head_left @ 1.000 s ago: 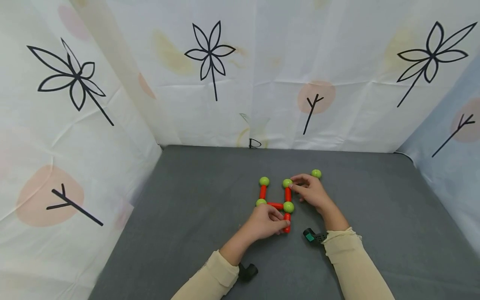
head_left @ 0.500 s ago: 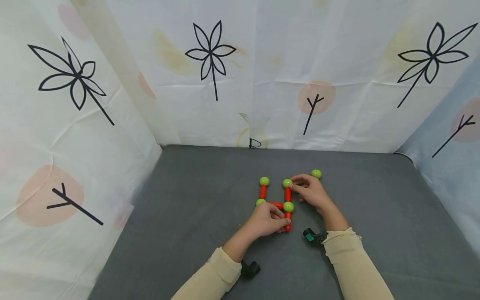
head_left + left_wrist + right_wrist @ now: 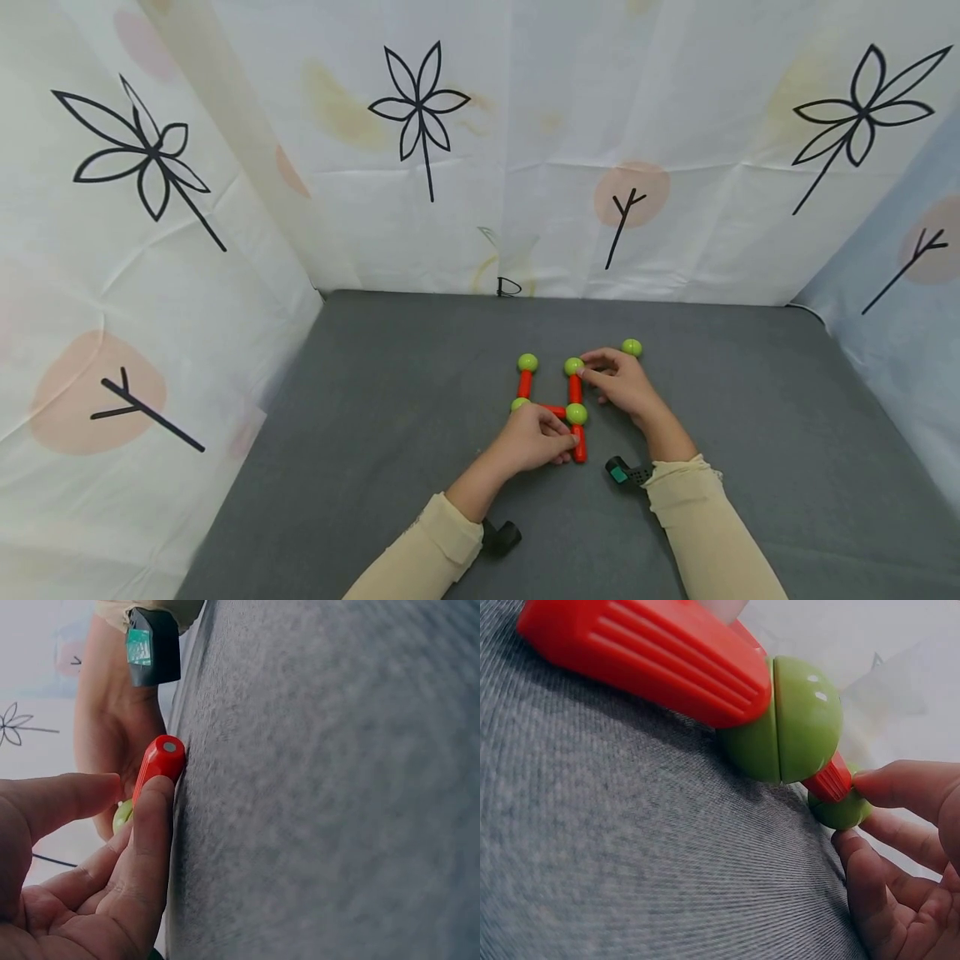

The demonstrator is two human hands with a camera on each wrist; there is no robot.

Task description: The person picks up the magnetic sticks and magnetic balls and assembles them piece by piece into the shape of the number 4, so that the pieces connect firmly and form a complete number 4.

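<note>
Red rods and green balls form a joined frame on the grey cloth. In the head view, one red rod (image 3: 580,450) points toward me from the near right ball (image 3: 576,414); its free end carries a small silver disc (image 3: 170,747). A finger of my left hand (image 3: 531,437) touches that rod's side, while the thumb stands slightly apart from it in the left wrist view. My right hand (image 3: 622,382) pinches the far right green ball (image 3: 844,810) between thumb and fingers. The left hand partly covers the cross rod (image 3: 553,412) and near left ball (image 3: 520,405).
One separate green ball (image 3: 632,347) lies beyond the right hand. Another rod (image 3: 524,384) leads to the far left ball (image 3: 528,362). Patterned white cloth walls (image 3: 555,150) enclose the grey surface (image 3: 405,367). Black wrist devices (image 3: 502,540) sit at both wrists.
The near end of the lower red rod has swung slightly to the right, and the left hand has shifted a little up and right. The right hand keeps its place on the ball.
</note>
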